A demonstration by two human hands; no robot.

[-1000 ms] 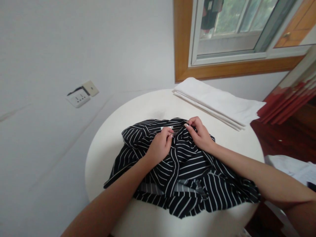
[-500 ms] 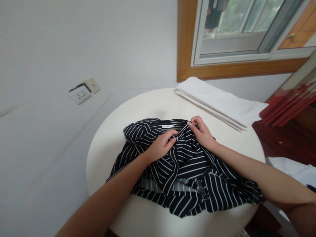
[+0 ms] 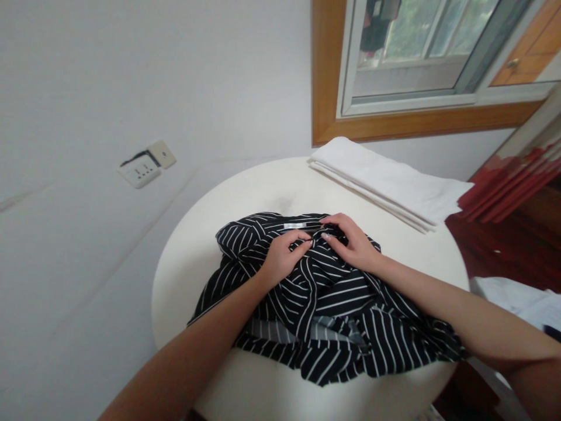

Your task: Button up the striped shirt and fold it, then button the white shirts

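A black shirt with thin white stripes point(image 3: 346, 295) lies crumpled on a round white table point(image 3: 184, 263). Near the top, its neckline shows a small white label point(image 3: 294, 225). My left hand point(image 3: 284, 255) pinches the front edge of the neckline between thumb and forefinger. Close by on the right, my right hand point(image 3: 350, 244) has its thumb and curled fingers on the same neckline; the cloth between them is partly hidden. Both forearms pass over the shirt's lower folds.
Folded white cloth point(image 3: 385, 178) lies at the table's back right. Behind stand a white wall with a socket point(image 3: 140, 171) and a wood-framed window point(image 3: 407, 126). A red and white curtain point(image 3: 512, 181) hangs at the right, with white fabric point(image 3: 508, 298) below table height.
My right hand has moved left and slightly down along the neckline, closer to my left hand. My left hand keeps its pinch, and the shirt lies nearly the same.
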